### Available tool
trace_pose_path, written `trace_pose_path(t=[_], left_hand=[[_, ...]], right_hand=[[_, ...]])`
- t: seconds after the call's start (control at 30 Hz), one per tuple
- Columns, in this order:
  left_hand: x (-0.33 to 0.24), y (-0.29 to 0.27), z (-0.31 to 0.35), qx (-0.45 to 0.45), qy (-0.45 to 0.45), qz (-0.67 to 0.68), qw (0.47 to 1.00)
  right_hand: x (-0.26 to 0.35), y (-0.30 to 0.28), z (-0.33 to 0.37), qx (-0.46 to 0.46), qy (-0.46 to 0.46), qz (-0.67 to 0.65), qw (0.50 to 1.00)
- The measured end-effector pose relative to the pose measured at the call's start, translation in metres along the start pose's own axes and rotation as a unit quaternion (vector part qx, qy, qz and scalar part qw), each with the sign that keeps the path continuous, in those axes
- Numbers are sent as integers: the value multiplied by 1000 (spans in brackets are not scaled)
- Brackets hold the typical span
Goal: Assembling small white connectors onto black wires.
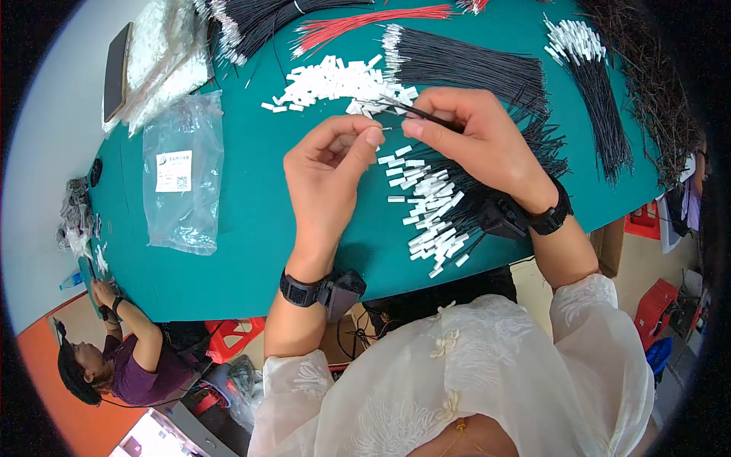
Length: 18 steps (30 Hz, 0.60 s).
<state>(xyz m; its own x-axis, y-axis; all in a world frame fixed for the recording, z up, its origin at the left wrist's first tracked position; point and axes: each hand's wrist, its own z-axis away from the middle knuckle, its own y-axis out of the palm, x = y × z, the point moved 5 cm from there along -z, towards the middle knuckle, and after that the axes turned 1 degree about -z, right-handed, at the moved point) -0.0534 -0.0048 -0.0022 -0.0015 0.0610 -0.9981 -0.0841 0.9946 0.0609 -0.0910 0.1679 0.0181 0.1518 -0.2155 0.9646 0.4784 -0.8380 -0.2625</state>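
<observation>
My left hand [329, 164] is closed in a pinch at the middle of the table, with a tiny light-coloured tip showing past its fingertips. What it pinches is too small to name. Just right of it, my right hand [476, 135] grips a slender black thing [434, 116] with thin ends pointing left. I cannot tell whether it is tweezers or wires. Beyond the hands lies a heap of loose white connector housings [324, 82]. Below my right hand, black wires fitted with white housings [430, 206] lie in a pile, partly hidden by the hand and wrist.
Bundles of black wires [472, 65], [601, 107] and red wires [373, 25] lie on the green table [259, 228]. A clear plastic bag [183, 206] is at left, below a phone [116, 72] on other bags. Another person [141, 365] works at the left edge.
</observation>
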Motion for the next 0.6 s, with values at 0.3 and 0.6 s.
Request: trace_pose_path(t=[0.3, 0.6], left_hand=[[4, 3, -2, 31, -33, 82, 996], [5, 1, -1, 28, -26, 59, 998]], right_hand=[[2, -3, 2, -48, -17, 9, 999], [9, -2, 3, -51, -43, 27, 997]])
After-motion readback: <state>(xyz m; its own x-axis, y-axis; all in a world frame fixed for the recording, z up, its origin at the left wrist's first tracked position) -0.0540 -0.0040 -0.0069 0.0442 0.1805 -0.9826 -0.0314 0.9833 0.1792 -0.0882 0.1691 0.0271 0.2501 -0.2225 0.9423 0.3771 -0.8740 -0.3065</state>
